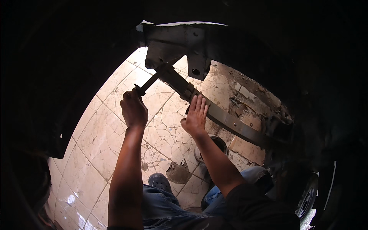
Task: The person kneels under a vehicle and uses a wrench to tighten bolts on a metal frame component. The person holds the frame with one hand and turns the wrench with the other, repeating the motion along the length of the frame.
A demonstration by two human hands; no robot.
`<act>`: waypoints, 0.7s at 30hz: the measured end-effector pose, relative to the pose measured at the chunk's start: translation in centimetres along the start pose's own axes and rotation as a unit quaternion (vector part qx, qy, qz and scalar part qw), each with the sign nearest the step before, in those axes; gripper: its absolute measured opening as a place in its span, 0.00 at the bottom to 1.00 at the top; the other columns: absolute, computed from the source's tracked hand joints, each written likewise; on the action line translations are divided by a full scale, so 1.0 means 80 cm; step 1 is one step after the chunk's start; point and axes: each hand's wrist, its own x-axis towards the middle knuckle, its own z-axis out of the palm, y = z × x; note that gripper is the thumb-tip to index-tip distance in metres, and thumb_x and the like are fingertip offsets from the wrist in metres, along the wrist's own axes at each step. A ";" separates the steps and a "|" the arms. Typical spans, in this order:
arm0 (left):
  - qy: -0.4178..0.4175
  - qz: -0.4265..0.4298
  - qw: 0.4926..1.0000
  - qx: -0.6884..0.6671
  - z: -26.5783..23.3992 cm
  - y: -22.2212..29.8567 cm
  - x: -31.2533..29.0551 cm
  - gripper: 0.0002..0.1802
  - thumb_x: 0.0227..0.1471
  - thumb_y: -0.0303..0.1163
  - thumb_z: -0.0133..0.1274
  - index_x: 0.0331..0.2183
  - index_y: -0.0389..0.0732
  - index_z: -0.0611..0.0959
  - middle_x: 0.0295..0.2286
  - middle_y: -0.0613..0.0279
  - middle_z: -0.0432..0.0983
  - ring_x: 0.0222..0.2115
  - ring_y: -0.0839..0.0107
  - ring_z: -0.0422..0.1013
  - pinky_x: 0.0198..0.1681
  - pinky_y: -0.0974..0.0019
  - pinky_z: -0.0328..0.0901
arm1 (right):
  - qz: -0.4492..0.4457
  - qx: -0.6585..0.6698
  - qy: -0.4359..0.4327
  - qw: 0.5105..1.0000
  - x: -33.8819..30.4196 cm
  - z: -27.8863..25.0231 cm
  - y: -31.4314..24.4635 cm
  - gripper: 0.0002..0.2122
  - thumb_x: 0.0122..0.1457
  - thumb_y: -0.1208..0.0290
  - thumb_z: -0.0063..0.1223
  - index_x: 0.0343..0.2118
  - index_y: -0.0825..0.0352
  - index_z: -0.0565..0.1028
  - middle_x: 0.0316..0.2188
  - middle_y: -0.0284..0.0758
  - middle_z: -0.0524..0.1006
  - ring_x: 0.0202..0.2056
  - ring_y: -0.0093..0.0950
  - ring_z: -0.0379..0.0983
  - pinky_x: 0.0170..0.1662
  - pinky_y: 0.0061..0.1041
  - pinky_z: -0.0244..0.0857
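Observation:
A leaf spring (237, 126) runs slantwise from the upper middle toward the lower right, with a metal clip (188, 92) around it. Its upper end meets a dark metal bar (151, 81) that slopes down to the left and has a crosspiece at its lower end. My left hand (134, 109) is closed at this lower end; its fingertips are partly hidden. My right hand (196, 114) lies against the leaf spring just below the clip, fingers stretched over its face. A dark bracket (197, 57) with a round hole hangs above the spring's upper end.
Dark vehicle body panels surround the opening. Below lies a cracked tile floor (103, 142) with broken patches. A round container (216, 143) stands partly behind my right forearm. Rubble and a flat brown piece (247, 147) lie on the right. A wheel (306, 203) shows at lower right.

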 end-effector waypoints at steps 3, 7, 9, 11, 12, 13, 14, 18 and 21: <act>0.051 0.030 0.998 0.007 0.009 -0.003 0.000 0.14 0.57 0.27 0.50 0.46 0.37 0.75 0.40 0.47 0.72 0.36 0.48 0.71 0.37 0.51 0.68 | -0.017 -0.020 0.032 0.999 0.001 0.008 0.013 0.54 0.45 0.62 0.64 0.67 0.75 0.36 0.69 0.53 0.38 0.70 0.49 0.30 0.70 0.45 0.25; 0.025 0.022 0.999 0.001 0.011 -0.008 0.003 0.15 0.57 0.26 0.51 0.46 0.37 0.74 0.40 0.47 0.72 0.36 0.47 0.71 0.38 0.50 0.68 | 0.031 0.010 -0.012 0.999 0.039 -0.008 0.009 0.55 0.46 0.61 0.65 0.67 0.76 0.36 0.69 0.53 0.37 0.70 0.48 0.29 0.70 0.45 0.25; 0.026 0.018 0.999 0.001 0.007 -0.006 0.002 0.15 0.57 0.26 0.51 0.46 0.37 0.74 0.40 0.47 0.72 0.36 0.47 0.71 0.38 0.50 0.68 | 0.021 0.003 -0.009 1.000 0.020 -0.009 0.004 0.54 0.46 0.61 0.65 0.67 0.76 0.36 0.69 0.53 0.37 0.70 0.48 0.29 0.70 0.45 0.25; 0.034 0.018 0.999 0.003 0.008 -0.006 0.003 0.15 0.57 0.26 0.51 0.46 0.37 0.74 0.40 0.47 0.72 0.36 0.47 0.71 0.39 0.50 0.68 | 0.003 -0.012 0.005 1.000 -0.007 0.004 0.006 0.54 0.46 0.61 0.64 0.67 0.76 0.36 0.69 0.52 0.37 0.70 0.47 0.29 0.70 0.45 0.25; 0.036 0.022 0.999 0.007 0.009 -0.006 0.002 0.15 0.57 0.26 0.51 0.46 0.37 0.74 0.40 0.47 0.72 0.37 0.48 0.71 0.39 0.50 0.68 | -0.005 -0.028 0.019 0.999 -0.018 0.007 0.007 0.54 0.46 0.61 0.64 0.67 0.76 0.36 0.69 0.52 0.37 0.70 0.46 0.29 0.70 0.44 0.25; 0.038 0.026 0.999 0.010 0.010 -0.005 0.001 0.15 0.57 0.26 0.51 0.46 0.37 0.74 0.40 0.47 0.72 0.37 0.48 0.71 0.39 0.50 0.68 | -0.006 -0.026 0.017 0.999 -0.017 0.006 0.011 0.53 0.47 0.61 0.62 0.67 0.76 0.37 0.69 0.52 0.38 0.70 0.46 0.30 0.70 0.44 0.26; 0.021 0.010 1.000 0.009 0.009 -0.006 0.002 0.15 0.57 0.27 0.51 0.47 0.37 0.74 0.41 0.47 0.72 0.37 0.47 0.71 0.40 0.50 0.68 | -0.008 -0.025 0.015 1.000 -0.008 0.005 0.016 0.51 0.48 0.61 0.60 0.67 0.76 0.38 0.69 0.52 0.38 0.70 0.46 0.30 0.70 0.43 0.26; 0.020 0.023 1.000 -0.005 0.011 -0.009 0.003 0.16 0.57 0.27 0.50 0.47 0.37 0.74 0.40 0.48 0.73 0.37 0.47 0.71 0.39 0.50 0.68 | 0.023 -0.018 -0.002 1.000 0.018 -0.008 0.016 0.50 0.48 0.62 0.59 0.67 0.76 0.39 0.69 0.52 0.39 0.70 0.45 0.31 0.71 0.42 0.26; 0.011 0.007 1.000 0.011 0.007 -0.006 0.001 0.16 0.57 0.27 0.51 0.48 0.37 0.74 0.40 0.48 0.73 0.37 0.48 0.71 0.39 0.50 0.68 | 0.015 -0.019 -0.006 1.000 -0.001 -0.002 0.016 0.51 0.48 0.61 0.60 0.67 0.75 0.37 0.69 0.51 0.38 0.70 0.45 0.31 0.70 0.42 0.26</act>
